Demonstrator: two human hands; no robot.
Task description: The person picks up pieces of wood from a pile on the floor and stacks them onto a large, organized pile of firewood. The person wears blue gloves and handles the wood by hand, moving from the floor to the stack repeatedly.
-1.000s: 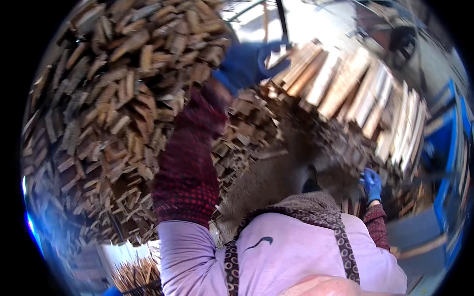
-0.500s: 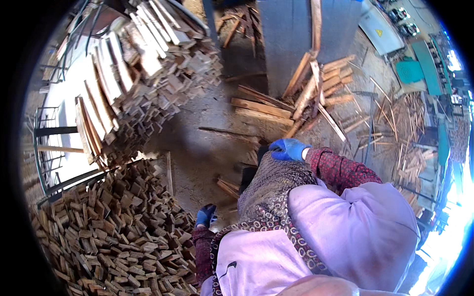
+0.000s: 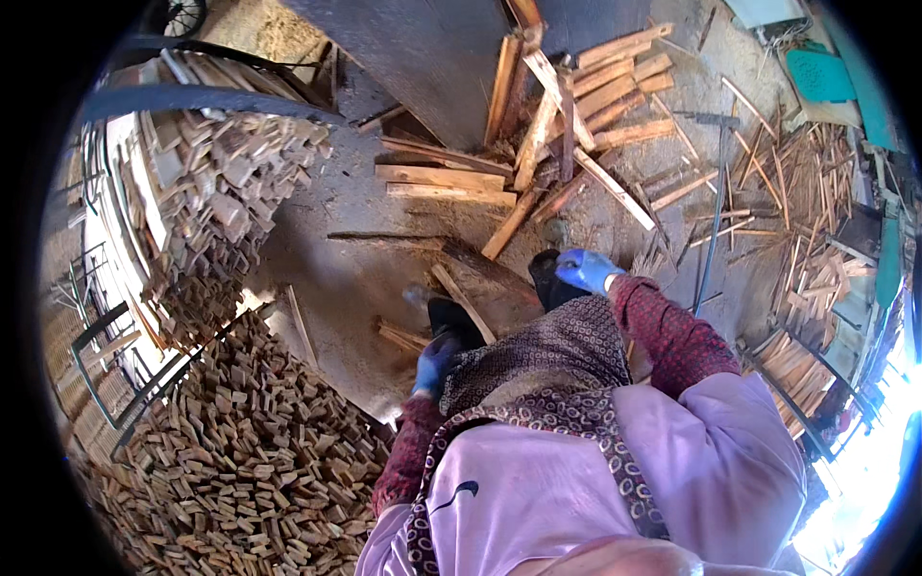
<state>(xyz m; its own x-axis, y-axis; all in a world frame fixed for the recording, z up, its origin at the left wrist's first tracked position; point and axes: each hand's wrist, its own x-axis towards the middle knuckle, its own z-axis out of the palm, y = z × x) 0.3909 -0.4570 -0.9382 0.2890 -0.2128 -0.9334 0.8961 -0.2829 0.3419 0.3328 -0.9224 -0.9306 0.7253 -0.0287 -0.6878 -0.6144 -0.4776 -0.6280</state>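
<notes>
My right hand (image 3: pixel 586 271), in a blue glove, hangs over my right dark boot (image 3: pixel 545 274) with its fingers curled together. No object shows in it. Beside the patterned apron (image 3: pixel 528 355) is my left hand (image 3: pixel 437 367), also gloved in blue. It is close to my left boot (image 3: pixel 455 322), and its fingers are blurred and partly lost against the dark shape. Between the boots a narrow wooden strip (image 3: pixel 463 302) lies slanting on the floor. Ahead of the right hand, a loose heap of split planks (image 3: pixel 605 96) rests against a grey metal panel (image 3: pixel 423 58).
A big stack of short wood pieces (image 3: pixel 259 451) fills the lower left. Another wood stack (image 3: pixel 221 192) rises behind it, crossed by a dark curved bar (image 3: pixel 211 102). Thin scraps (image 3: pixel 816 173) litter the right side near a teal seat-like piece (image 3: pixel 821 75). A dark rod (image 3: pixel 718 211) stretches across the floor.
The view has shifted, and the plank heap now appears further left. My left hand has come forward beside the apron. Both boots show more fully, and the right hand stands clear of the apron.
</notes>
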